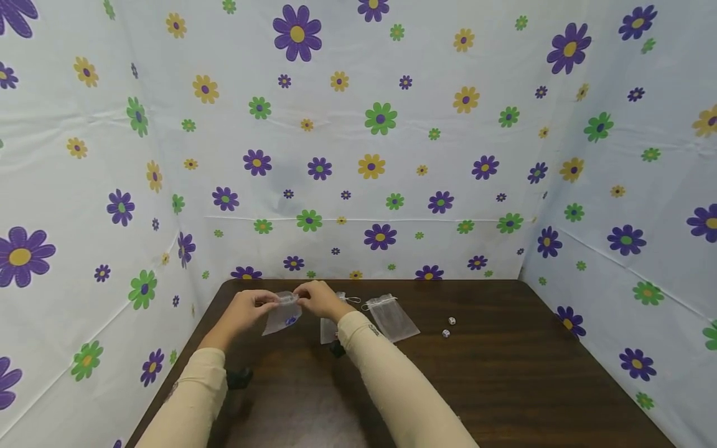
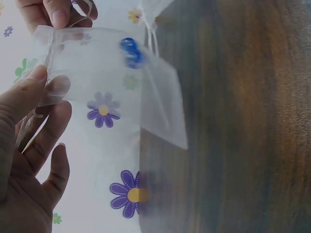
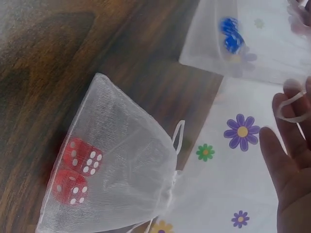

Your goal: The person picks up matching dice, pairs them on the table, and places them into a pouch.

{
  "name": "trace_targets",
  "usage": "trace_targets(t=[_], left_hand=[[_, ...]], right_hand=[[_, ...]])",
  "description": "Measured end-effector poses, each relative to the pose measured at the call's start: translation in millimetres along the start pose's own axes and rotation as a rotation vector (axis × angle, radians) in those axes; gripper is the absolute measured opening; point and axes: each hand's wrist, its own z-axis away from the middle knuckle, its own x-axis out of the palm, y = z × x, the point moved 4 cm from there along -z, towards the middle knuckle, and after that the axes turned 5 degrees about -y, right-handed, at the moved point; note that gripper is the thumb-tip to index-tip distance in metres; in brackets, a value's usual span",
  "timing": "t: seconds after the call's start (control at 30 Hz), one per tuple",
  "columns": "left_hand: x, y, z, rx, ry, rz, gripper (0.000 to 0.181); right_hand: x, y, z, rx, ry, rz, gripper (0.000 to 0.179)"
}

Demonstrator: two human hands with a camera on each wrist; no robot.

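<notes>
A sheer white drawstring pouch [image 1: 273,323] is held up near the table's back left corner, with blue dice [image 2: 132,54] low inside it. My left hand [image 1: 244,315] pinches one side of the pouch's gathered top between thumb and fingers, as the left wrist view [image 2: 29,109] also shows. On the other side, my right hand [image 1: 320,300] pinches the drawstring at the top, and a loop of white cord [image 3: 291,115] runs over its fingers. Beside the right hand, a second sheer pouch [image 3: 133,165] lies on the table with red dice [image 3: 75,167] inside.
A third sheer pouch [image 1: 393,318] lies flat right of the second. Farther right, two small white dice [image 1: 445,334] sit loose on the dark wooden table [image 1: 504,379]. Flower-printed white sheeting [image 1: 336,137] stands behind the table and along both sides.
</notes>
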Motion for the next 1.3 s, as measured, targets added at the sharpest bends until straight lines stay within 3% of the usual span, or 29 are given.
trace_targets(t=[0.3, 0.6, 0.93, 1.1, 1.3], left_hand=[[-10.6, 4.3, 3.0, 0.001, 0.034, -0.023, 0.012], [-7.4, -9.4, 8.8, -0.101, 0.031, 0.002, 0.022], [-0.2, -23.6, 15.0, -0.169, 0.014, 0.16, 0.022], [0.7, -27.9, 18.6, -0.206, 0.007, 0.253, 0.015], [2.1, -29.9, 21.4, -0.239, -0.002, 0.279, 0.012]], right_hand=[[-2, 1, -1.4, 0.0, 0.005, -0.041, 0.021], [5, 5, 0.3, 0.076, -0.017, -0.162, 0.018], [9, 16, 2.7, 0.145, 0.003, -0.366, 0.015], [8, 21, 3.4, 0.155, 0.015, -0.349, 0.013], [7, 25, 5.1, 0.17, 0.028, -0.337, 0.012]])
